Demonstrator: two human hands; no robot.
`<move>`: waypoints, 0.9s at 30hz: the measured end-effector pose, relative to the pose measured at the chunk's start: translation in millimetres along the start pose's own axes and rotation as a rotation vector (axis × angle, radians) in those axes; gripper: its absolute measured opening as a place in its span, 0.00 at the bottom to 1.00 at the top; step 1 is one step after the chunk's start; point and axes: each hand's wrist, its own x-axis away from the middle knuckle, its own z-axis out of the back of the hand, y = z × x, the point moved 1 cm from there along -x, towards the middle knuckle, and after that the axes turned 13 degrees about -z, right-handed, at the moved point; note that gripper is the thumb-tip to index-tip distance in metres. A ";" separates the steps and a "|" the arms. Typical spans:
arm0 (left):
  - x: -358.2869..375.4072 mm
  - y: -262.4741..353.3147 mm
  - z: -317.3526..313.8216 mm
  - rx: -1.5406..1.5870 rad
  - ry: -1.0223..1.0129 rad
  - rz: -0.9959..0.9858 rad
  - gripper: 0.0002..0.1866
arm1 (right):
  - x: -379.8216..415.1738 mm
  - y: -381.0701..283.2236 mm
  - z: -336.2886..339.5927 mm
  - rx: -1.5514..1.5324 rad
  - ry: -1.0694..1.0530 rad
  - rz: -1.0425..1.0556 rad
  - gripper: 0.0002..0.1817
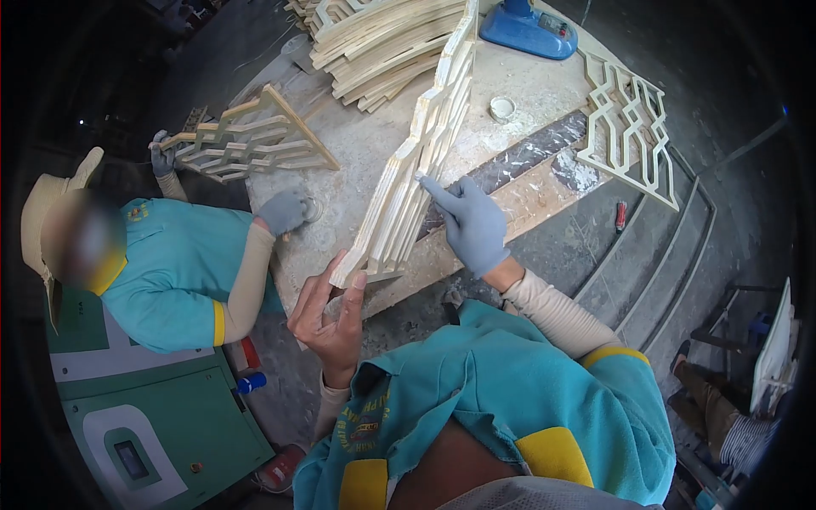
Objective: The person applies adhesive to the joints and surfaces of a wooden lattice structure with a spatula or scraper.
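Note:
I hold a pale wooden lattice panel (421,149) on edge, tilted over the dusty worktable (365,144). My bare left hand (330,319) supports its near lower corner from underneath. My right hand (469,223), in a grey glove, presses its fingertips against the panel's right side about halfway up. The panel's far end reaches the stack of wooden pieces (382,42) at the back.
A co-worker in a teal shirt (174,272) at the left holds another lattice panel (246,140) with gloved hands. A third lattice (633,127) leans at the table's right edge. A blue tool (527,30) and a small white lid (502,108) lie on the table.

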 end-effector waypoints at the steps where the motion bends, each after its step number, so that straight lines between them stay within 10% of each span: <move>1: 0.3 -0.2 -1.4 0.001 -0.003 -0.001 0.17 | 2.3 0.3 3.3 -0.001 0.001 -0.003 0.25; 27: 8.9 -1.9 -3.6 0.060 -0.002 -0.038 0.20 | -55.2 14.5 51.5 0.039 -0.520 0.082 0.26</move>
